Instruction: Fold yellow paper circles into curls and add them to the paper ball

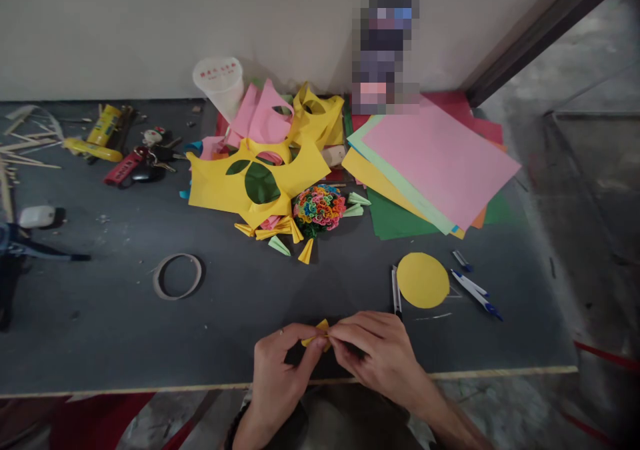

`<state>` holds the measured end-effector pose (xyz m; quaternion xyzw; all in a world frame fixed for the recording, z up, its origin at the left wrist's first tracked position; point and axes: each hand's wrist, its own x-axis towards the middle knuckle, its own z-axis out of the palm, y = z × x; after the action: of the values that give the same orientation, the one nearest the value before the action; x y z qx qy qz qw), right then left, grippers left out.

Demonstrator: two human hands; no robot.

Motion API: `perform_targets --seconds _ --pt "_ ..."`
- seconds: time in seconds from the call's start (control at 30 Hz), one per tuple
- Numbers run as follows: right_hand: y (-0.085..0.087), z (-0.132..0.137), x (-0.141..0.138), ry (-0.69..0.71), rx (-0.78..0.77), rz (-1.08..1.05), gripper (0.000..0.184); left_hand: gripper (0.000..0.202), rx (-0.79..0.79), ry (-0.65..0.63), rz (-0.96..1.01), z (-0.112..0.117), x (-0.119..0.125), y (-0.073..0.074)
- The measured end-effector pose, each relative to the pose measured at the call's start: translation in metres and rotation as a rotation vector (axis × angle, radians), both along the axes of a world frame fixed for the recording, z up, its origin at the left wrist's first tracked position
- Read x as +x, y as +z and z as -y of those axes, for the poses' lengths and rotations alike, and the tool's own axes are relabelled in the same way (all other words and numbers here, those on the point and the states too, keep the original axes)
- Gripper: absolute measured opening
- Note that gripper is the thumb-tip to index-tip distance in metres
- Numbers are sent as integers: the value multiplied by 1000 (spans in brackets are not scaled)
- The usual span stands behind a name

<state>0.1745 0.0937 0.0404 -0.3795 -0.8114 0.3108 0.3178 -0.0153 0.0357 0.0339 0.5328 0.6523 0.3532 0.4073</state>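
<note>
Between my hands, near the table's front edge, is a small folded piece of yellow paper [323, 327]. My left hand [285, 363] pinches its left side between thumb and index finger. My right hand [377, 353] grips its right side with the fingertips, which hide part of the folds. Just beyond my right hand lie a utility knife [396, 290] and a yellow paper circle [423, 280]. Farther off sits a ball of many small coloured paper curls [320, 209], with folded yellow paper pieces [306, 251] and light green ones [279, 245] around it.
Cut yellow paper [215, 182] and pink paper [263, 113] heap at the back beside a white cup [220, 83]. Coloured sheets [440, 157] are stacked at right, near a drawing compass [475, 293]. At left lie a tape ring [157, 280], keys [160, 157] and wooden sticks [30, 149].
</note>
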Motion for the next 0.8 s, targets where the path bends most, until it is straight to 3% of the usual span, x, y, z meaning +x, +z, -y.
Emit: perform_targets --seconds 0.43,0.7,0.8 --pt "-1 2 3 13 -143 -70 15 15 154 -6 45 2 0 -1" --pt "1 5 5 -18 -28 -6 6 12 127 46 60 2 -2 0" --pt "-2 8 8 -7 27 19 17 11 103 55 59 2 -2 0"
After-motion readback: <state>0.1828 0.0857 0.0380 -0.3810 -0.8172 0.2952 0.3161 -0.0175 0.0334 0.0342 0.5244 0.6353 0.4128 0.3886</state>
